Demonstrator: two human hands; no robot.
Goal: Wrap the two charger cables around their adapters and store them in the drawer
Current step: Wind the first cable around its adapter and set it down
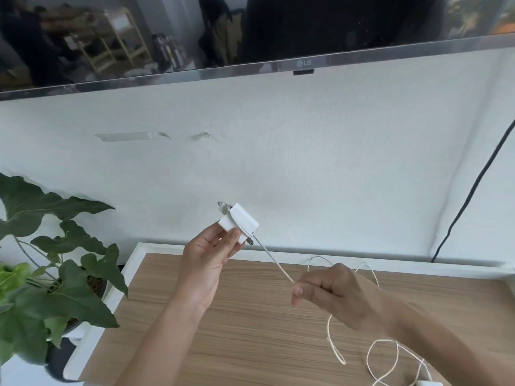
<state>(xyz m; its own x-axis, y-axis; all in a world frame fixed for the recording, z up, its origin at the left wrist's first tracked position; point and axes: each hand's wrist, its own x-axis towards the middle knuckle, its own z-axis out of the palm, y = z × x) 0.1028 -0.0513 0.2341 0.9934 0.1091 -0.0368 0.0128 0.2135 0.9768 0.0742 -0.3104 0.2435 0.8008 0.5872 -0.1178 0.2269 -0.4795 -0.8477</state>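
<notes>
My left hand (204,263) holds a white charger adapter (239,222) up above the wooden cabinet top (237,330), its metal prongs showing. A white cable (274,261) runs taut from the adapter down to my right hand (331,295), which pinches it between thumb and curled fingers. Beyond that hand the cable falls in loose loops (381,355) onto the wood at the right. A second white adapter (427,383) peeks in at the bottom edge. No drawer is in view.
A leafy potted plant (53,274) stands left of the cabinet. A wall-mounted TV (250,37) hangs overhead. A black cord (473,190) runs down the wall at the right. The cabinet has a white raised border (156,247).
</notes>
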